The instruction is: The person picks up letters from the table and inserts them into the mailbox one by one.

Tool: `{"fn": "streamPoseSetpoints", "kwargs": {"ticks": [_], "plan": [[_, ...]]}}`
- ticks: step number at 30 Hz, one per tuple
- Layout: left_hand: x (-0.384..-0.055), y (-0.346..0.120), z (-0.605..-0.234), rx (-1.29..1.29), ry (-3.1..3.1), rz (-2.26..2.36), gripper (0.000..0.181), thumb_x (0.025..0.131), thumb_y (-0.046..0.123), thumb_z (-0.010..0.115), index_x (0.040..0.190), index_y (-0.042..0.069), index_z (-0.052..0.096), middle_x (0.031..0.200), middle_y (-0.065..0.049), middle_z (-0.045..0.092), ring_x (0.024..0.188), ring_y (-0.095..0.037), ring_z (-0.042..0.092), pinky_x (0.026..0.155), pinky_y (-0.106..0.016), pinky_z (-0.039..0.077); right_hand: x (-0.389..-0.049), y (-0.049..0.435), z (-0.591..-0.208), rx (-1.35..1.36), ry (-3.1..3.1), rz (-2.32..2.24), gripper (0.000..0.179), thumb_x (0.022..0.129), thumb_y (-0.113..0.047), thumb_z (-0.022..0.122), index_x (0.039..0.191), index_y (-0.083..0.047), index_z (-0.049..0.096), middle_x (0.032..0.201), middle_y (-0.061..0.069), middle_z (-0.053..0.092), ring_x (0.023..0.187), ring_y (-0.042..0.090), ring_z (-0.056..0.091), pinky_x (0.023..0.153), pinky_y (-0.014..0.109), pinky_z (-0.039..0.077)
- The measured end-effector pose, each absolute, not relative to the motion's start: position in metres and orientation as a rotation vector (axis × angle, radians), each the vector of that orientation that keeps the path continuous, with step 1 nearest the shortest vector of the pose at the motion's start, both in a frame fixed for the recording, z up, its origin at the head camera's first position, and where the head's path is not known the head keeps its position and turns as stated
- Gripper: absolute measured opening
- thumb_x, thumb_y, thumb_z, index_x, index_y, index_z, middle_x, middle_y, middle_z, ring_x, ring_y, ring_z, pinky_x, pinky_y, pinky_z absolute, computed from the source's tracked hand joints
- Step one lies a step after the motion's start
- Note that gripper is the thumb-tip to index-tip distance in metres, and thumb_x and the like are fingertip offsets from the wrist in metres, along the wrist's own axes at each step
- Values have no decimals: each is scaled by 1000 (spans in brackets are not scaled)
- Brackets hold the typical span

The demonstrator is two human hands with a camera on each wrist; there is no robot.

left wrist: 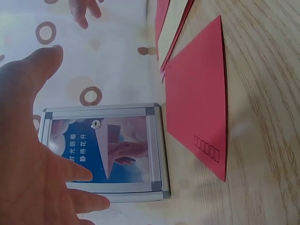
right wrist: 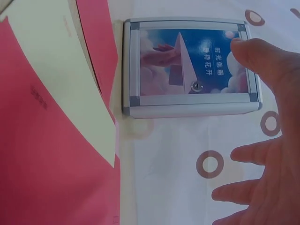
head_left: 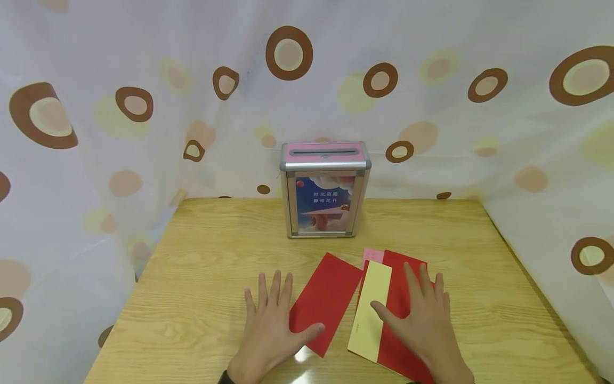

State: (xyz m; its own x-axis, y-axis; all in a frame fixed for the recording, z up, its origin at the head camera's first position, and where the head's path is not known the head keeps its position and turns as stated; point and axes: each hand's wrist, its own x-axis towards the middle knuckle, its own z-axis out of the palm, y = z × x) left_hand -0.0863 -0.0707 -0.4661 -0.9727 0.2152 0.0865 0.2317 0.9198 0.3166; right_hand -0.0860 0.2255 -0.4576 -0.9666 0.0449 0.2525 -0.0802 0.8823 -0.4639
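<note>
My left hand is spread with straight fingers over the table, its thumb above the lower part of a single red envelope. In the left wrist view that envelope shows a row of small printed boxes near one corner. Over a pile at the right, my right hand hovers with fingers spread, holding nothing. The pile has a pale yellow envelope on top of red envelopes, and a pink corner peeks out behind. In the right wrist view a gap separates the fingers from the paper.
A metal-framed letter box stands upright at the back of the wooden table, with a slot in its pink top and a small lock on its front. A patterned curtain hangs behind and along both sides.
</note>
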Motion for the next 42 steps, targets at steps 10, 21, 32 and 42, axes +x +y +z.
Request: {"fn": "streamPoseSetpoints", "kwargs": {"ticks": [10,21,32,42], "plan": [[-89,-87,-477,-302,-3041,-565,111,76,87,43,156,14,21,160,-16,22,144,-44,7,110,-72,15,-94,239,-459,13,-2808,721,102,81,-65,66,151,-2,26,152,34,23,130,67,13,98,81,23],[-84,-90,-480,-278,-3022,-611,109,77,85,47,156,14,22,159,-16,24,144,-44,8,110,-71,16,-102,262,-484,-155,-2939,697,107,83,-70,59,146,10,26,141,42,31,122,60,31,89,75,41],[-83,-88,-481,-269,-3044,-614,109,77,85,45,156,14,21,159,-16,25,144,-44,8,110,-71,17,-101,273,-497,-460,-3002,729,101,84,-67,60,131,19,37,116,43,40,104,60,39,77,65,51],[-82,-84,-480,-286,-3060,-630,110,76,89,40,156,15,20,159,-15,26,144,-44,7,111,-70,16,-105,279,-502,-558,-3103,734,74,89,-52,61,98,21,53,94,35,44,96,52,41,70,54,47]]}}
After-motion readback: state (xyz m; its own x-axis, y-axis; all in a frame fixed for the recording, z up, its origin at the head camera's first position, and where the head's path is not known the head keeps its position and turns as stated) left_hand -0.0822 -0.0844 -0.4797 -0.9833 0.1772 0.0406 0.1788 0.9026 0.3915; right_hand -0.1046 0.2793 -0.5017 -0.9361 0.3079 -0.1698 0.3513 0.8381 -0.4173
